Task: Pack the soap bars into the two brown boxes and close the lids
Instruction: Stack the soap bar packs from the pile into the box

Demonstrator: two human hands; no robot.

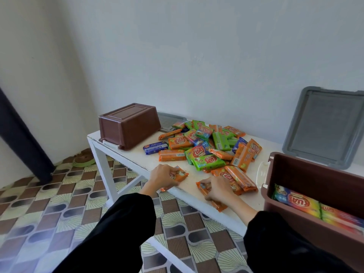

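A heap of orange, green and blue wrapped soap bars lies in the middle of the white table. My left hand grips an orange soap bar near the table's front edge. My right hand grips another orange bar just to the right. One brown box lies upside down at the far left corner. The other brown box stands open at the right, with several bars inside.
A grey lid leans against the wall behind the open box. Another grey lid lies flat behind the overturned box. Patterned floor tiles lie below the table, and a dark post stands at the left.
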